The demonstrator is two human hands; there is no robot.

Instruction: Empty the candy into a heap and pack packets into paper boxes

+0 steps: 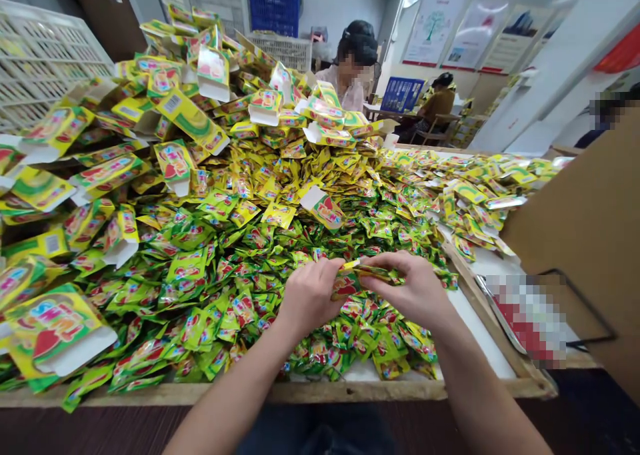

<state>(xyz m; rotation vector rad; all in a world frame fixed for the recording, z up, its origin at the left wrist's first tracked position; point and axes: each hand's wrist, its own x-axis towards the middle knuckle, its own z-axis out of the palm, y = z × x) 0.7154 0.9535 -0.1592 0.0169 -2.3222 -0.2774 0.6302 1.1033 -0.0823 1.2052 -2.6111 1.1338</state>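
Observation:
My left hand (311, 296) is closed around a small yellow-and-green carton (346, 286), whose end points toward my right hand. My right hand (419, 290) pinches candy sachets (379, 273) between thumb and fingers, right at the carton's end. Whether the sachets are partly inside the carton I cannot tell. Beneath both hands spreads a heap of shiny green and yellow sachets (260, 238). One carton (323, 207) with a white flap lies on the heap just beyond my hands.
A tall pile of cartons (193, 118) rises at the left and back. A wooden rim (360, 392) edges the table. At right are a brown cardboard piece (585, 208) and more cartons (470, 195). A person (353, 68) sits across the pile; a white crate (45, 62) stands left.

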